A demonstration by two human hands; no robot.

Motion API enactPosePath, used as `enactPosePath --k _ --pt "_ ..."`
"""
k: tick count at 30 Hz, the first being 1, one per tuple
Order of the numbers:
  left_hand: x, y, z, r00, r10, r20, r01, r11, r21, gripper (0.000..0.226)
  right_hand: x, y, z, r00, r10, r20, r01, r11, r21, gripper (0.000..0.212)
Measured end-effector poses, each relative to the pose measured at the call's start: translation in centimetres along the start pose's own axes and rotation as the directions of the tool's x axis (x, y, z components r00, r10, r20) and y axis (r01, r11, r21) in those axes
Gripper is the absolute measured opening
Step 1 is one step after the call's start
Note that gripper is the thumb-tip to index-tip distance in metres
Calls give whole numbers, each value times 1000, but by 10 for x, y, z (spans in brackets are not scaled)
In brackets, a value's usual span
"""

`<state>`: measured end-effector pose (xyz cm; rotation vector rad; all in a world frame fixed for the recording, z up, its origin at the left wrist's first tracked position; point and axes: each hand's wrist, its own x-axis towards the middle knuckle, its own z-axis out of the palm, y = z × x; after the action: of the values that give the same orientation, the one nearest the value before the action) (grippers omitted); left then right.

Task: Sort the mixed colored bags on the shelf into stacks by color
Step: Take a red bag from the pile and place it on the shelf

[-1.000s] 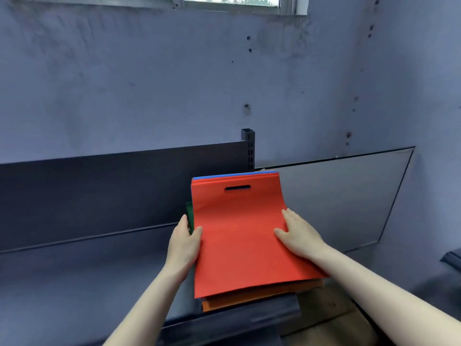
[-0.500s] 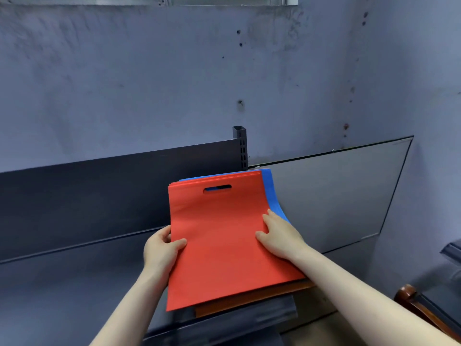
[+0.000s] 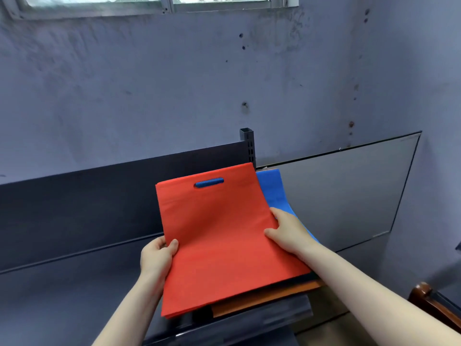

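Note:
A red bag (image 3: 219, 236) with a slot handle lies on top of the pile at the right end of the dark shelf (image 3: 62, 295). My left hand (image 3: 157, 255) grips its left edge, thumb on top. My right hand (image 3: 287, 231) holds its right edge, thumb on the red cloth and fingers behind. A blue bag (image 3: 274, 188) shows behind it on the right and through the handle slot. An orange bag (image 3: 264, 298) sticks out under the pile at the front. The rest of the pile is hidden.
The shelf's dark back panel (image 3: 99, 191) and an upright slotted post (image 3: 248, 146) stand behind the pile. A grey board (image 3: 349, 191) leans on the wall at the right. A wooden chair part (image 3: 434, 303) shows at the lower right.
The red bag has slid left off the pile, baring more of the blue bag on the right. Both hands moved left with it, and my right hand shifted from lying flat to holding the edge.

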<state>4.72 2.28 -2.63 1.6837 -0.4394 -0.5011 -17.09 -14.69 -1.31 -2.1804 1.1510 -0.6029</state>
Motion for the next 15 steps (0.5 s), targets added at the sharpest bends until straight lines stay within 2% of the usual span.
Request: enactPosePath --k 2,5,9,15 --pt "-1 2 -5 997 -72 15 73 993 -96 10 3 -5 -1 999 36 -31 -30 987 158 21" --pt "0 6 -14 997 -83 9 83 986 -145 9 3 -11 2 992 92 82 -118 899 422 15" --pt "-6 14 -23 996 -79 46 86 977 -193 11 3 -18 10 998 59 8 -53 835 548 20" --pt "-30 11 -49 989 -83 119 88 995 -42 21 8 -39 26 997 13 -77 37 789 613 25"
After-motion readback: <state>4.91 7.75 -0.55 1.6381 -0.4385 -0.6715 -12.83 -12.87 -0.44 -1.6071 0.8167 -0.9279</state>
